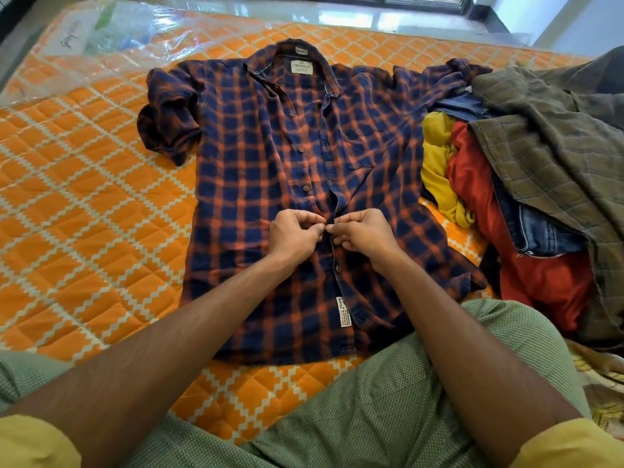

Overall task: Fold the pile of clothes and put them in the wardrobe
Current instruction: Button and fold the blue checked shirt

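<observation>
In the head view, a navy-and-orange checked shirt (256,170) lies flat and face up on an orange quilted mattress (84,197), directly in front of the seated person. Its long axis runs straight away from them: the collar (300,59) points to the far side and the hem (297,346) lies nearest, just short of the knees. One sleeve (169,123) is bunched up on the person's left, and the other sleeve (449,79) stretches right until it meets the pile of clothes (540,184), which is heaped beside the shirt with an olive checked garment on top. The placket (332,170) gapes open from the collar down to the hands, with loose buttons (306,188) showing along one edge. Both hands meet on it a little below the middle. The left hand (293,236) has its fingers curled and pinches one front edge between thumb and forefinger; the right hand (364,236) mirrors it and pinches the opposite edge, the fingertips of the two almost touching. Whether a button sits between them cannot be told. Clear plastic wrap (111,32) covers the mattress's far left corner
</observation>
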